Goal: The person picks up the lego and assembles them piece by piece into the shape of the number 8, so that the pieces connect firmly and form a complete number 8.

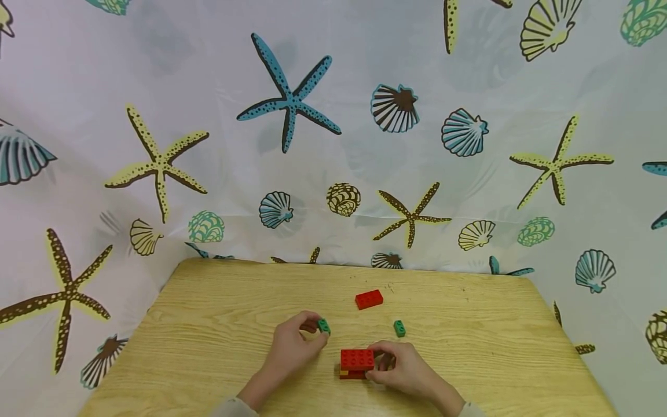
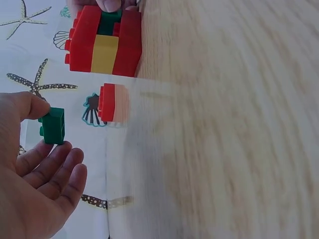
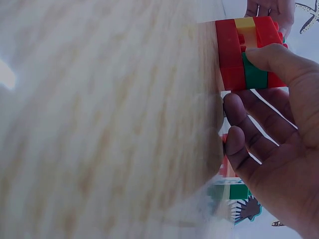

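A sea-shell curtain (image 1: 333, 116) hangs behind the wooden bench (image 1: 208, 324), with starfish and shells printed all over it. On the near part of the bench stands a block stack (image 1: 356, 364), red on top with yellow and green layers showing from the side. The right hand (image 1: 403, 368) holds it at its right end, thumb pressed on the green layer and fingers curled underneath. The left hand (image 1: 292, 347) is just left of the stack, its grip closed in a pinch on a small green brick (image 1: 324, 326) held slightly above the wood. Farther back lie a loose red brick (image 1: 369, 299) and a second green brick (image 1: 399, 328), well apart. I'd guess the pinch is shallow: the green brick could slip, or pressing it down askew could tip the stack.
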Motion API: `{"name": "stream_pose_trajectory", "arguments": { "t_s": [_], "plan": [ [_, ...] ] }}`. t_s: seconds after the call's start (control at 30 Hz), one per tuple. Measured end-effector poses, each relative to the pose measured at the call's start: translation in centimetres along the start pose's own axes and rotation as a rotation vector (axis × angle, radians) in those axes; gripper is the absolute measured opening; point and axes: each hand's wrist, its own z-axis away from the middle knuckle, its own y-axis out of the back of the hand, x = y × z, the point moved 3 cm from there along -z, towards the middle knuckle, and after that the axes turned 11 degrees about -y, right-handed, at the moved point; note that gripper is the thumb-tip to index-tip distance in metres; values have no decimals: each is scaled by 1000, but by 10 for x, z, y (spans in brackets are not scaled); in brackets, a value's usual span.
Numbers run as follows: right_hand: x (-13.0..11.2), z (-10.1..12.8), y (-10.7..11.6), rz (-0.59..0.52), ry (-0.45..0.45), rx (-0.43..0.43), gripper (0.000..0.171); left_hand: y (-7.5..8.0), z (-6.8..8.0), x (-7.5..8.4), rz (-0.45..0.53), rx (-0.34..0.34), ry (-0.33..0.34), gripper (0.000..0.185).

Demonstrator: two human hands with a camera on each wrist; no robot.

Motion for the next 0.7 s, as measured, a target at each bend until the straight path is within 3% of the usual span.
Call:
{"name": "stream_pose_trajectory", "arguments": {
  "t_s": [0.33,0.7],
  "plan": [
    [1,0,0,5,14,6,40,-5,3,7,51,-13,3,23],
    [1,1,0,3,24,10,40,-9,8,9,95,-94,-41,22]
  ]
}}
